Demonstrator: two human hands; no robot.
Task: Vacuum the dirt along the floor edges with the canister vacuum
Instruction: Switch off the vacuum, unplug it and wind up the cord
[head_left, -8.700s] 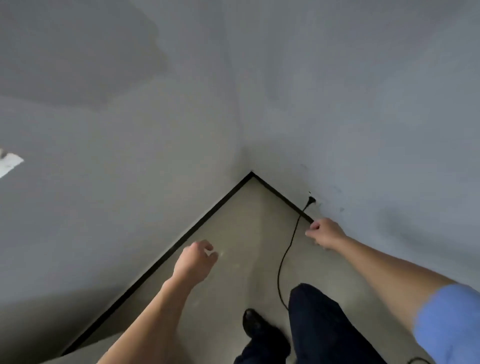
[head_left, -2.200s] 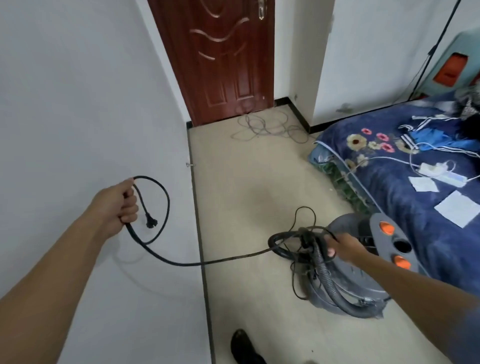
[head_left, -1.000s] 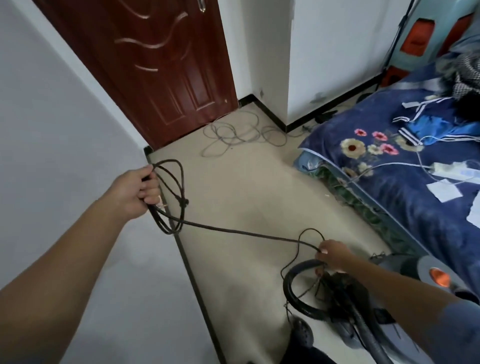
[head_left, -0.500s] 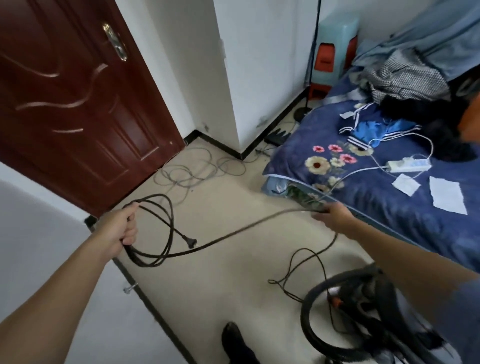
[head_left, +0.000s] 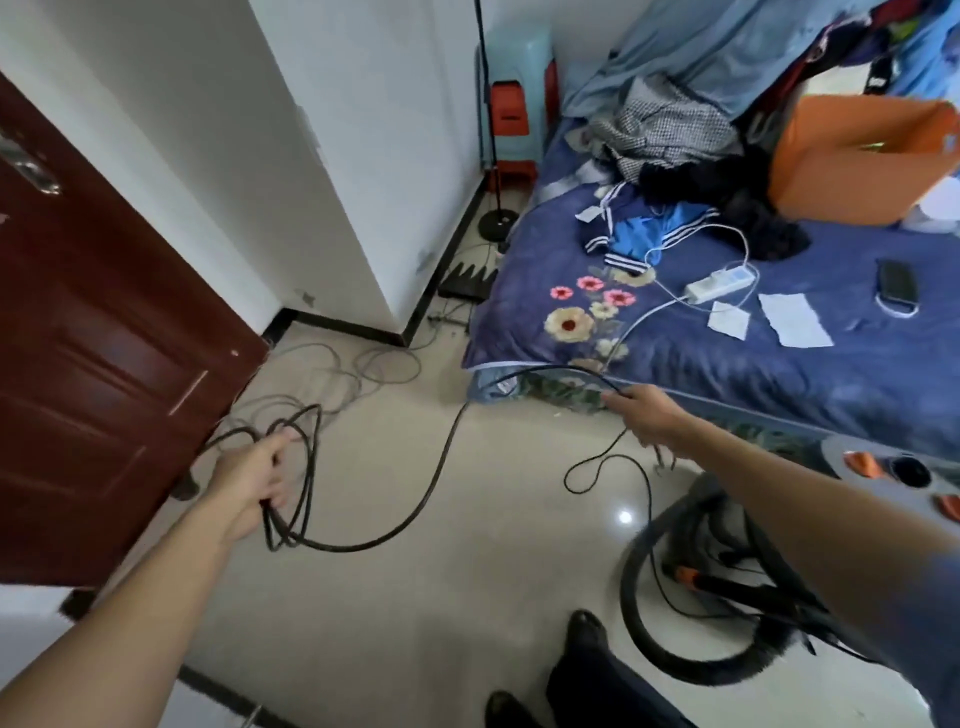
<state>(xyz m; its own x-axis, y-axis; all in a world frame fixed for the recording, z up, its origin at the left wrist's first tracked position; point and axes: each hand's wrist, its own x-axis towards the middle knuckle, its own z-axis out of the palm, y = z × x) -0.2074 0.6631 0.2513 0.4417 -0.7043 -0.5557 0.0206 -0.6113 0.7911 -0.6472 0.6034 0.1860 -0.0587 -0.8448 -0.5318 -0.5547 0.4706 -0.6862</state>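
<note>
The bed (head_left: 779, 374) was your biggest constraint. The canister vacuum (head_left: 883, 480) sat on the floor hard against its near side, partly hidden behind your right forearm, so dragging it by the cord would likely have jammed it against the bed or tipped it. Its black hose (head_left: 629, 597) lay in a wide loop on the floor in front of the bed, just beside your shoe (head_left: 584, 629), and a step back could have snagged it. The black power cord (head_left: 440, 467) sagged from the bed's corner down to the floor. Your left hand (head_left: 254, 478) had its fingers curled round several coils of it, well left of the bed, and your right hand (head_left: 649, 415) was closed on it just off the bed's edge. A slack loop below that hand could have kinked under a fast pull. Grey cables (head_left: 332, 374) lay tangled off the bed's corner, toward the door (head_left: 104, 364), and could have caught in your coils. Open floor (head_left: 441, 597) ran left of the bed, and the black skirting (head_left: 343, 327) past the grey cables was the nearest wall edge.
</note>
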